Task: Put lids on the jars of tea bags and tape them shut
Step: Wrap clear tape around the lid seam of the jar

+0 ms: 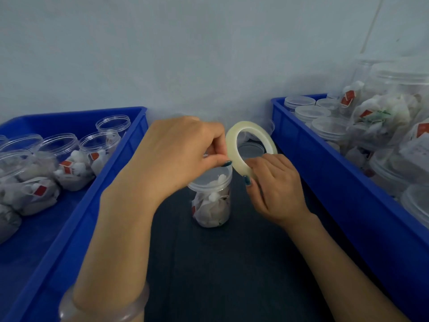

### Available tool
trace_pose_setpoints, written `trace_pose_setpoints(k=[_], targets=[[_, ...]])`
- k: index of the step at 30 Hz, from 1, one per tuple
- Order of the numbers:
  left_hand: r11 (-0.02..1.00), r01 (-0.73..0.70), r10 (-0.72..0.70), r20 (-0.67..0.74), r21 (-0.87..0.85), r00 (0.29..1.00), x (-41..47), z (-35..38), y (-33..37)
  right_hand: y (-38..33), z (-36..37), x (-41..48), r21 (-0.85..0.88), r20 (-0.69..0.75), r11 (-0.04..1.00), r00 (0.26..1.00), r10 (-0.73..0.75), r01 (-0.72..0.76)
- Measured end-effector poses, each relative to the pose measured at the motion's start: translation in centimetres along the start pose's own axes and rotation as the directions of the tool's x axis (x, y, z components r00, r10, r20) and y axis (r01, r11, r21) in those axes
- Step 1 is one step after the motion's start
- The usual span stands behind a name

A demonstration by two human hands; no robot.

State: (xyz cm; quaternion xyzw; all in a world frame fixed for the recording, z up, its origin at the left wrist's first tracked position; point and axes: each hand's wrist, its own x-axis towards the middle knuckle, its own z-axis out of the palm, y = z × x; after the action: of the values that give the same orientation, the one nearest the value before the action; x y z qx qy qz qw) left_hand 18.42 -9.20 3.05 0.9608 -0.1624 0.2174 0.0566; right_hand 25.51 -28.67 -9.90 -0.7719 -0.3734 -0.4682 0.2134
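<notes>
Left hand (176,154): fingers curled, thumb and forefinger pinching the left edge of a translucent, pale, ring-shaped tape roll (231,145); too fine to tell whether on a loose end of tape. Right hand (272,185): fingers curled around the lower right of the same roll, thumb pressed to its rim. Roll held upright on edge between the 2 hands, just above and behind the jar. Clear bangle (104,305) around the left wrist.

Directly below the left thumb: 1 small clear plastic jar (211,205), upright on the dark table top (232,263). Packed with white tea bags, 1 red tag showing low on its left side. Capped with a clear round lid (210,180), partly covered by the left fingers.

Seen through the hole of the ring: 1 loose clear lid (250,149), lying on the table farther back.

Left of the arms: long blue plastic tray (76,205), holding open-topped jars of tea bags (69,163); at least 5 rims countable, the nearest cut off by the frame edge. To the right: second blue plastic tray (325,173), piled with lidded jars (329,126), stacked and blurred, number not clear. Behind everything, a pale wall (185,54).
</notes>
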Motion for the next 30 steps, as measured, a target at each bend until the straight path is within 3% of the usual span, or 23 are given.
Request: trace_pose_setpoints(k=[12,17,30], targets=[[0.987,0.114,-0.127,-0.115,-0.112,0.985,-9.5,1.3,0.5,2.7,0.0,-1.2,-0.164,-0.119,0.986,0.992,-0.036,0.016],[0.974,0.19,-0.204,-0.114,-0.122,0.972,-10.0,2.6,-0.2,2.5,0.6,-1.8,-0.164,-0.08,0.986,0.997,-0.016,0.003],[0.968,0.225,-0.24,-0.143,-0.114,0.96,-9.7,3.8,-1.7,2.3,1.0,-1.7,-0.211,-0.099,0.977,0.995,0.004,-0.025]])
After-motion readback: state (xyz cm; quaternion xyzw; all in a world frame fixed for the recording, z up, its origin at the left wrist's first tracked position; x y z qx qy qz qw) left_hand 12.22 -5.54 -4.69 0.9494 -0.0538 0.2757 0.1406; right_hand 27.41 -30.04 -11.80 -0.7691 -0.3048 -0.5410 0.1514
